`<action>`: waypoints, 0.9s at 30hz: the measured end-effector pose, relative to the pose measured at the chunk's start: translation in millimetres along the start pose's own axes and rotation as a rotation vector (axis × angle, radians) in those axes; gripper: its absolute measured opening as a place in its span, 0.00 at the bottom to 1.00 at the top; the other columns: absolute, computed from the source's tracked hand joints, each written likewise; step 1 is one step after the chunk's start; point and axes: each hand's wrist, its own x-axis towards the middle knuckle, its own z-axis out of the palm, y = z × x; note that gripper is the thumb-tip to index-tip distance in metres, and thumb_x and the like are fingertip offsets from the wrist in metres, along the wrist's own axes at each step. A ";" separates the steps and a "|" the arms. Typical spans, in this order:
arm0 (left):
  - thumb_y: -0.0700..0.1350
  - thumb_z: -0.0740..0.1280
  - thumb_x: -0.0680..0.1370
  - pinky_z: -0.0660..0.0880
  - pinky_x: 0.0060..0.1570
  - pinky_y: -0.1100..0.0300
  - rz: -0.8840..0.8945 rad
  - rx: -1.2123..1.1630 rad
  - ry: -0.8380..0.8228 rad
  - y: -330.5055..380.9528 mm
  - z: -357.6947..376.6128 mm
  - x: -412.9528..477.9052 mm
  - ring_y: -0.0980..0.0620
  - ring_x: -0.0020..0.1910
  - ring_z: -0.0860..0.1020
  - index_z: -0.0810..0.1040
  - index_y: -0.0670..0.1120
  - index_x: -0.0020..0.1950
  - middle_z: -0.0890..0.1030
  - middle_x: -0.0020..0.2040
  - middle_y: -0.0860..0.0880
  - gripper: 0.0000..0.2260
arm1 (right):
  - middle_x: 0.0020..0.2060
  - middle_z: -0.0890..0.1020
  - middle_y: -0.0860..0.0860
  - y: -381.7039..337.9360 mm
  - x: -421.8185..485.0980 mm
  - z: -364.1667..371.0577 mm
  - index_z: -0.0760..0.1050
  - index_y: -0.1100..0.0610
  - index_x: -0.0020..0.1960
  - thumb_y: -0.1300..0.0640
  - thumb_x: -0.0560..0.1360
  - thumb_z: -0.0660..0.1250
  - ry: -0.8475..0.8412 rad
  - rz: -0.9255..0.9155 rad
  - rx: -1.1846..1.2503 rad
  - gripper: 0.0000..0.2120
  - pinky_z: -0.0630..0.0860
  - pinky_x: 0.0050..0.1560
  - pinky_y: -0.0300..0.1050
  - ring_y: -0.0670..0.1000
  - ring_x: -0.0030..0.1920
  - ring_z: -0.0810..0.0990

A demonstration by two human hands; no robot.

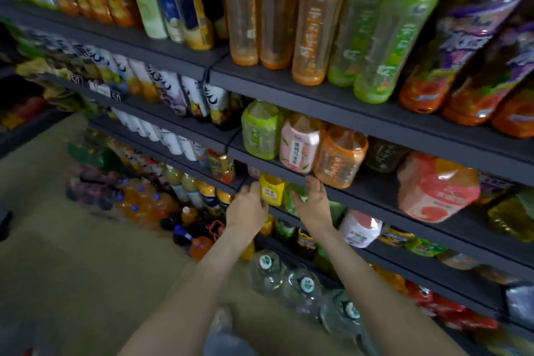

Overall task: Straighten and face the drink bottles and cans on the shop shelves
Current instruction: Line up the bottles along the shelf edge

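Note:
Dark shop shelves hold rows of drink bottles. On a lower shelf stands a yellow bottle with a green bottle to its right. My left hand holds the yellow bottle's left side, fingers curled round it. My right hand reaches to the green bottle, fingers fairly straight and touching it; the hand hides much of it. Just above, a green, a pink and an orange bottle stand at the shelf edge.
Tall orange bottles and green bottles fill the top shelf. A white-pink bottle stands right of my right arm. Clear water jugs and packs of soda bottles sit on the tan floor below.

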 end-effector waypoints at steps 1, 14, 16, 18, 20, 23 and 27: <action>0.47 0.60 0.80 0.77 0.45 0.50 0.033 0.004 0.002 -13.9 -9.8 13.6 0.43 0.57 0.76 0.64 0.47 0.70 0.72 0.62 0.44 0.18 | 0.71 0.66 0.55 -12.8 6.3 13.4 0.60 0.57 0.73 0.55 0.79 0.64 0.019 0.015 0.036 0.26 0.72 0.56 0.46 0.56 0.67 0.70; 0.48 0.61 0.80 0.74 0.49 0.50 0.316 0.025 -0.079 -45.9 -72.4 119.8 0.41 0.60 0.73 0.60 0.45 0.73 0.70 0.64 0.42 0.23 | 0.58 0.70 0.67 -75.5 43.3 49.5 0.63 0.72 0.65 0.67 0.72 0.69 0.495 0.204 0.093 0.25 0.69 0.54 0.52 0.66 0.61 0.68; 0.47 0.61 0.79 0.73 0.50 0.49 0.326 0.026 -0.096 -40.7 -75.2 125.4 0.41 0.61 0.72 0.59 0.45 0.72 0.69 0.65 0.42 0.23 | 0.61 0.69 0.66 -82.7 44.8 49.2 0.61 0.70 0.67 0.66 0.73 0.68 0.477 0.194 0.091 0.27 0.70 0.54 0.52 0.65 0.62 0.68; 0.47 0.62 0.79 0.72 0.53 0.48 0.304 0.010 -0.089 -37.3 -78.6 131.2 0.40 0.63 0.71 0.58 0.44 0.72 0.68 0.66 0.42 0.24 | 0.64 0.67 0.65 -90.0 47.7 52.2 0.59 0.68 0.70 0.64 0.74 0.67 0.457 0.122 0.058 0.29 0.70 0.57 0.52 0.64 0.63 0.67; 0.47 0.64 0.78 0.72 0.55 0.48 0.242 -0.052 -0.089 -35.2 -83.0 136.4 0.39 0.63 0.70 0.54 0.44 0.74 0.67 0.67 0.40 0.28 | 0.66 0.65 0.65 -96.8 52.0 53.6 0.56 0.68 0.72 0.63 0.75 0.67 0.411 0.094 0.029 0.31 0.70 0.60 0.54 0.65 0.65 0.66; 0.47 0.66 0.78 0.72 0.53 0.49 0.240 -0.127 -0.169 -31.4 -86.9 141.5 0.39 0.63 0.71 0.44 0.46 0.77 0.65 0.70 0.40 0.37 | 0.65 0.65 0.66 -104.0 54.9 52.5 0.57 0.69 0.71 0.63 0.74 0.67 0.388 0.124 0.035 0.31 0.72 0.59 0.59 0.67 0.63 0.67; 0.50 0.66 0.77 0.72 0.44 0.55 0.235 -0.179 -0.207 -24.3 -85.6 141.6 0.41 0.56 0.77 0.40 0.45 0.78 0.72 0.65 0.39 0.41 | 0.65 0.67 0.62 -106.9 52.2 43.3 0.63 0.66 0.68 0.59 0.76 0.66 0.338 0.152 -0.005 0.24 0.69 0.63 0.53 0.61 0.64 0.68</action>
